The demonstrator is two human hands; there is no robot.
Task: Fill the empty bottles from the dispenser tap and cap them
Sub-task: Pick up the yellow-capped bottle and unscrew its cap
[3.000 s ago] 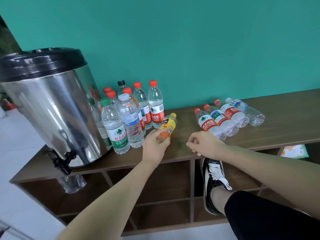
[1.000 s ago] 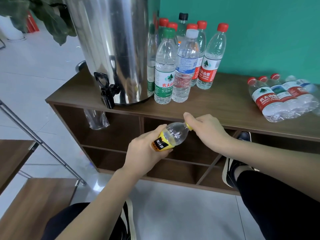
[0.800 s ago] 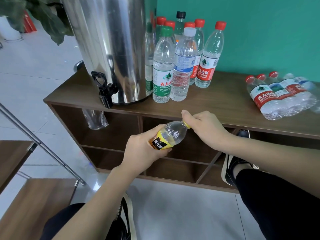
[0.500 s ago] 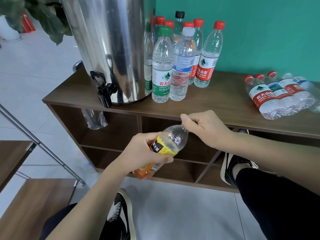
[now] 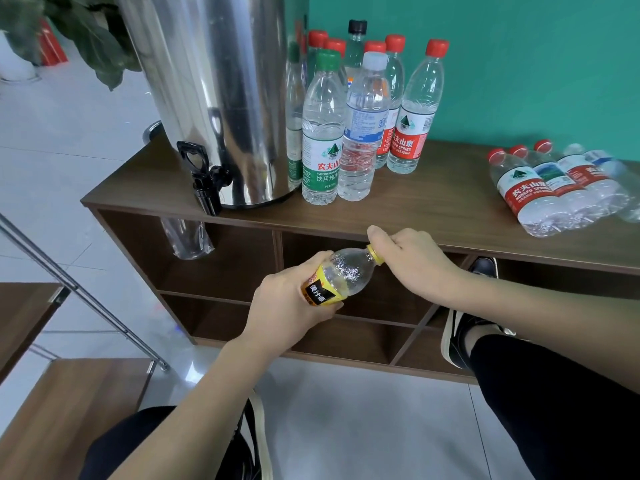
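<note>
Small bottle [image 5: 341, 273] at frame centre, held in the air in front of the shelf [image 5: 433, 216], below its top edge. Long axis tilted, near horizontal: neck points up and right, base down and left into the palm. Yellow label with a black patch; clear upper body, looks empty, though glare makes that hard to confirm. Left hand [image 5: 294, 303] comes up from lower centre, forearm diagonal, fingers wrapped round the label end, thumb on top. Right hand [image 5: 412, 258] enters from the right edge, forearm roughly level, knuckles up, fingers curled over the yellow cap [image 5: 375, 255], thumb tip just above the neck; the cap is mostly hidden under the fingers. Dispenser [image 5: 214, 91] stands upper left on the shelf top, black tap [image 5: 204, 178] overhanging the front edge, a clear bag [image 5: 187, 237] hanging below it. Cluster of upright bottles [image 5: 360, 112] just right of the dispenser, caps red, green, white and black. Lying bottles [image 5: 554, 188] in a row at right edge, caps toward upper left. Shoe [image 5: 457, 341] rests in a lower shelf compartment at right.
</note>
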